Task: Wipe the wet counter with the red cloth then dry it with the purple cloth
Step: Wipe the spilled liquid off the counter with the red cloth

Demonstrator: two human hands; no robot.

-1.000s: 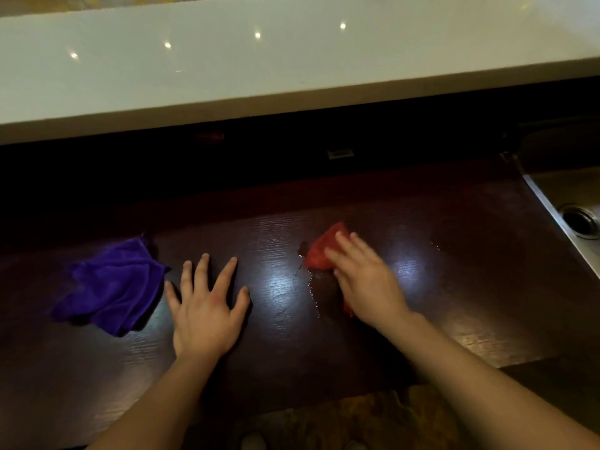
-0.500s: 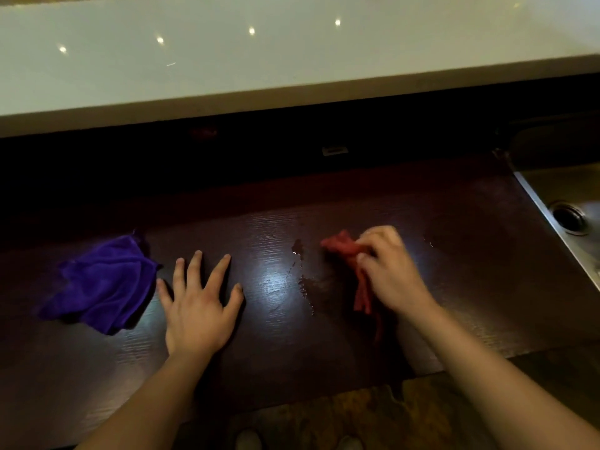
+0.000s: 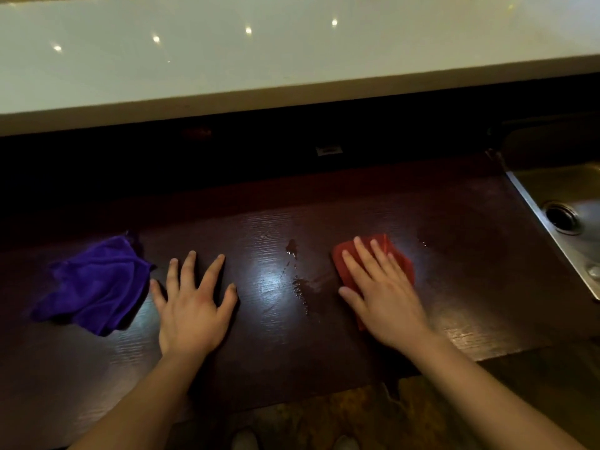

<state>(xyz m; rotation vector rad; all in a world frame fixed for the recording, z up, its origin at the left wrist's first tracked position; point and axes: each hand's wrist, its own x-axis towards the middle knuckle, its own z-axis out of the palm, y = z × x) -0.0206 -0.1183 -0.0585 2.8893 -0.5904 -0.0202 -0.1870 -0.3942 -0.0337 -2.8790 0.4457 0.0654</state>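
Right hand now lies flat, fingers spread, palm down pressing the red cloth against the tabletop; half a second ago that hand was bunched around the cloth in a loose grab, and a second ago it was pressing it further toward the left hand, over the wet patch. So the cloth has been carried off the streak and re-flattened, which reads as the end of one wiping stroke and setup for another pass, red-cloth stage not finished. Water streak remains between the two hands, a thin broken line of droplets and a darker smear, closer to the right hand's thumb side; a few small drops also sit beyond the right hand's little-finger side. Left hand open, fingers splayed, flat on bare tabletop, holding nothing, same pose as before, acting as a brace. Purple cloth crumpled in a soft heap just beside the left hand's outer fingers, near touching, unused so drying not begun. Tabletop is dark wood-grain, glossy, reflecting a light patch between the hands. Red cloth looks thin, smooth, folded roughly flat with a pointed corner; purple looks plush microfibre, wrinkled. Steel sink with round drain well beyond the right hand
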